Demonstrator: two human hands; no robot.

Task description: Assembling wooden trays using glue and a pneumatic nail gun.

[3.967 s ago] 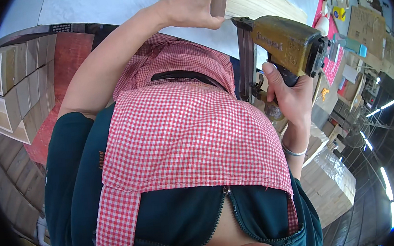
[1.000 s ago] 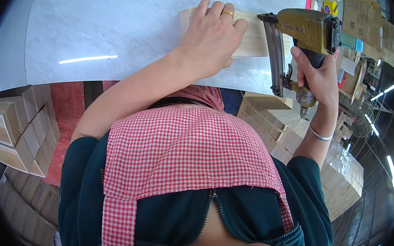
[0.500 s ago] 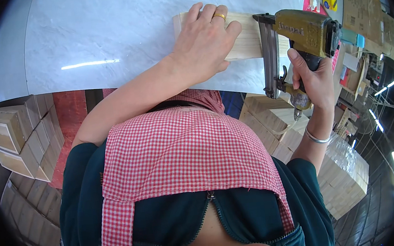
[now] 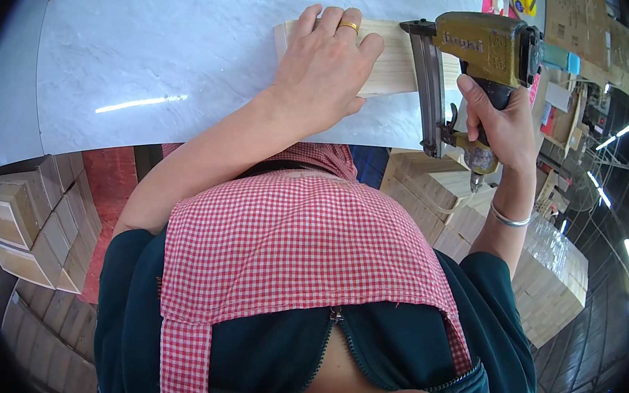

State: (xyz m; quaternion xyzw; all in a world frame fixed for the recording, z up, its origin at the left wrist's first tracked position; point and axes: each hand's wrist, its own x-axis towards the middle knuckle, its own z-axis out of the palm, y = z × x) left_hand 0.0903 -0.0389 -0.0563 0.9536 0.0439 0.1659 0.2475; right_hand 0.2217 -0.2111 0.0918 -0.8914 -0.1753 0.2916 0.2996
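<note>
- The wooden piece lies in the upper middle of the frame, its long axis running left to right across the bench, a pale marbled sheet with a glossy streak of light on it.
- My left hand lies flat on top of the wood, fingers spread and pointing to the upper right, palm pressing down; a gold ring shows on one finger. It clasps nothing, only bears on the piece.
- My right hand is wrapped tight round the grip of the nail gun, an olive-yellow tool in the upper right of the frame. Its dark magazine stands just beside the right end of the wood; I cannot tell whether the nose touches it.
- So the wood lies under my left hand and directly left of the tool; the left hand is the nearer one.
- A silver bangle sits on my right wrist, and a red checked apron fills the centre.
- Around the bench: stacked wooden boxes at left, more wooden blocks at lower right, cartons and clutter at the upper right edge.
</note>
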